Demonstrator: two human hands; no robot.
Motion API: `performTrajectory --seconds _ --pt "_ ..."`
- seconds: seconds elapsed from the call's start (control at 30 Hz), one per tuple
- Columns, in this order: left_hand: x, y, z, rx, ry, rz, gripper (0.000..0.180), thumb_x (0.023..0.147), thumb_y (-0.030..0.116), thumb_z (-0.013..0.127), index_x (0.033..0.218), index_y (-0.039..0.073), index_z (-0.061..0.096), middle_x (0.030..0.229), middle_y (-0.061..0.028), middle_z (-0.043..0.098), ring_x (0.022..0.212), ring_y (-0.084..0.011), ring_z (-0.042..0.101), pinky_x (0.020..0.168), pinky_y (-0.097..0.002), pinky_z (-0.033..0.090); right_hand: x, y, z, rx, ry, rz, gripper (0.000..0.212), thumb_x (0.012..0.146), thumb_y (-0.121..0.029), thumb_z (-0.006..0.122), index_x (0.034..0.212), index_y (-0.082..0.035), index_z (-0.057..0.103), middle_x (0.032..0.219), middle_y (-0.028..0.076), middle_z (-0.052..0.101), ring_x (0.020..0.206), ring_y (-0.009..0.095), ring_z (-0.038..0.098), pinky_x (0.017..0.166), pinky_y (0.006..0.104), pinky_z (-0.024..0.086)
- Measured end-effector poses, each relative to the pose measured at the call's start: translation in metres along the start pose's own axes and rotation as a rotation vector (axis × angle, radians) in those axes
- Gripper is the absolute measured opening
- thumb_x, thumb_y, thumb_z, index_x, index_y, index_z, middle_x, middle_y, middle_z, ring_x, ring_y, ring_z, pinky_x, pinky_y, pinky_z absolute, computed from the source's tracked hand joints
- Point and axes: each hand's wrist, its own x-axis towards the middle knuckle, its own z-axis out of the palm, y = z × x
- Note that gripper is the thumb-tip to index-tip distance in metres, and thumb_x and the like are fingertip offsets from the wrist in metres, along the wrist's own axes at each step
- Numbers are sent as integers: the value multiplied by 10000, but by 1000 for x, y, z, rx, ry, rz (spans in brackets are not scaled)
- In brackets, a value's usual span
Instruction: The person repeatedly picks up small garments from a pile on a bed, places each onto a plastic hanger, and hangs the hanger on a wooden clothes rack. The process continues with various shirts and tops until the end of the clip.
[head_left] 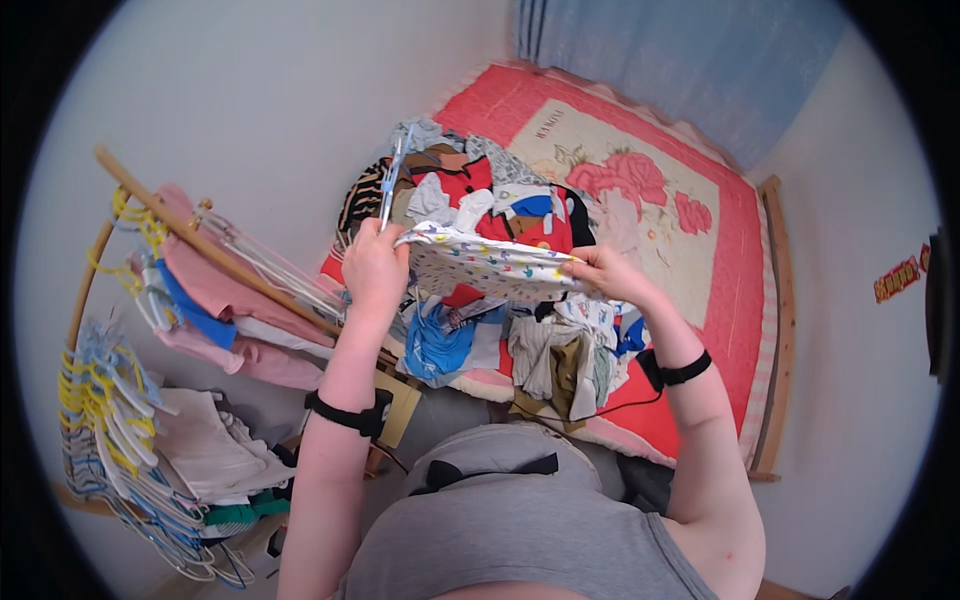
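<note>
A white garment with a small multicoloured print point(490, 265) is stretched between my two hands above the bed. My left hand point(376, 268) is closed on its left end and also grips a light-blue clothes hanger point(391, 182), which points up and away from me. At the garment's right end, my right hand point(612, 274) pinches the edge of the cloth. Which part of the garment each hand holds cannot be made out. Under and beyond it lies a heap of mixed clothes point(465, 180), with a bright blue piece point(440, 340) on the near side.
To the left stands a wooden rack point(210, 245) with pink clothes and many yellow, white and blue hangers point(110, 400). Folded pale clothes point(215, 450) lie beside it. The bed has a red rose-patterned cover point(735, 290) and a wooden end rail point(775, 350); a blue curtain point(680, 70) hangs behind.
</note>
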Motion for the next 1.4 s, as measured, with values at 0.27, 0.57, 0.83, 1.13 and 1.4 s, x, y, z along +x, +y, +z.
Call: performTrajectory --seconds 0.27,0.57,0.83,1.13,1.4 --pt "77 91 105 -375 57 213 284 835 107 693 1116 80 669 996 -98 578 800 -265 614 719 -367 505 -26 157 -2 728 454 208 329 1022 -321 527 1120 -34 654 918 -42 640 830 31 537 728 228 445" --pt "-36 89 180 -539 -440 81 271 836 115 697 1096 41 675 847 -104 535 729 -238 563 678 -353 464 -187 381 98 -468 717 858 352 869 -350 657 1100 -86 675 915 152 692 897 357 662 808 453 521" --pt "-115 44 197 -475 -665 -57 258 832 100 704 1082 43 681 834 -93 517 718 -217 541 663 -334 447 -167 411 216 549 688 1125 446 856 -271 718 1225 -74 565 1078 96 622 917 242 614 751 403 516" --pt "-149 26 186 -495 -722 -66 241 835 82 693 1072 42 682 856 -93 532 696 -216 562 643 -332 468 -112 430 252 290 551 868 494 767 -282 779 1181 -63 624 965 87 674 853 202 647 753 364 526" --pt "-162 38 171 -594 -801 -80 256 834 65 684 1089 45 670 903 -100 537 741 -220 570 659 -329 464 -181 402 234 -138 227 955 322 802 -352 730 881 -40 726 788 111 705 759 228 683 711 358 533"
